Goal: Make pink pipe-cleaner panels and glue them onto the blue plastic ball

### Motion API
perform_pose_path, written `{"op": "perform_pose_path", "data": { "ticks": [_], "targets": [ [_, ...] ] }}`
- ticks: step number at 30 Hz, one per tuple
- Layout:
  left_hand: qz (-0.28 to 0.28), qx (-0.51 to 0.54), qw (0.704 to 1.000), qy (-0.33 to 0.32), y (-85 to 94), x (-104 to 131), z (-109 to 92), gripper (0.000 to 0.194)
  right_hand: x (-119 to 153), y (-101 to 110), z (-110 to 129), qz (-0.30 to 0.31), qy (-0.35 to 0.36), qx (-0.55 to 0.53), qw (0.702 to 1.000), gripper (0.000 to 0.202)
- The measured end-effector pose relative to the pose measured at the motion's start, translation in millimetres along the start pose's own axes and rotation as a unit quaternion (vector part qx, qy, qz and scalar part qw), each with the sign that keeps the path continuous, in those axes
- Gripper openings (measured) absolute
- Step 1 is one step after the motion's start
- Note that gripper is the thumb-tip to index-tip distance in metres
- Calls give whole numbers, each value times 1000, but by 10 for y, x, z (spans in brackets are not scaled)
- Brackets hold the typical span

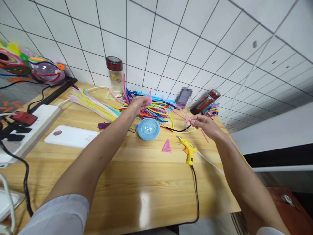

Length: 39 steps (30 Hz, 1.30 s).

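Note:
My left hand is over the pile of colourful pipe cleaners, its fingers closed on a small pink piece. At the right end of the pile, my right hand pinches the end of a thin pink pipe cleaner. Below the pile sits a round light-blue bowl. A pink triangle made of ridged strips lies on the wooden table. Beside it is a yellow glue gun, with its nozzle pointing to the upper left.
A glass bottle and a dark red flask stand near the tiled wall, with a blurred phone between them. At left are a power strip, a white power bank and cables. The glue gun's cord runs off the front edge.

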<state>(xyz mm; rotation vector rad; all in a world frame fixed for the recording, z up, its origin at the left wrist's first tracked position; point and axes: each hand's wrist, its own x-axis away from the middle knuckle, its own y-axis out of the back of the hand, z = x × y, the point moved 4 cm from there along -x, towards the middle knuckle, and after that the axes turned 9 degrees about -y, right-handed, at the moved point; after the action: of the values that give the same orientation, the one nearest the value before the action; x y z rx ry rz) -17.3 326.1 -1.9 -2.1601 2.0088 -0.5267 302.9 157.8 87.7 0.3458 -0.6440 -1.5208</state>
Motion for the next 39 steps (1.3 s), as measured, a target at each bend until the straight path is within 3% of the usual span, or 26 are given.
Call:
{"op": "perform_pose_path", "data": {
  "ticks": [3, 7, 10, 13, 19, 21, 26, 30, 35, 39],
  "targets": [
    [0, 9, 1000, -5, 31, 77, -78, 16, 144, -71, 29, 12, -17, -108, 994, 34],
    [-7, 31, 999, -27, 102, 157, -209, 14, 57, -203, 30, 23, -27, -162, 986, 36],
    [-14, 52, 997, -61, 168, 184, -333, 17, -153, -289, 42, -57, 9, -56, 997, 29],
    [-25, 74, 992, -98, 220, 194, -421, 19, -399, -500, 148, -127, 74, 121, 982, 16],
    [1, 96, 991, -89, 179, 214, -269, 21, -857, -1239, 501, -43, 120, 224, 966, 18],
    [-6, 92, 993, -75, 170, 208, -184, 20, -970, -1466, 622, -30, 123, 297, 946, 23],
    [-26, 86, 994, -58, 198, 140, -110, 20, -1187, -1805, 760, -36, 76, 329, 941, 21],
    [-27, 83, 995, -52, 232, 117, -135, 25, -1291, -1739, 756, -42, 58, 273, 959, 11],
    [-49, 70, 995, -42, 249, 155, -156, 20, -1356, -1269, 674, -73, 25, 116, 990, 24],
    [-57, 70, 995, -36, 247, 162, -151, 20, -1318, -958, 558, -90, 3, -36, 995, 29]
  ]
}}
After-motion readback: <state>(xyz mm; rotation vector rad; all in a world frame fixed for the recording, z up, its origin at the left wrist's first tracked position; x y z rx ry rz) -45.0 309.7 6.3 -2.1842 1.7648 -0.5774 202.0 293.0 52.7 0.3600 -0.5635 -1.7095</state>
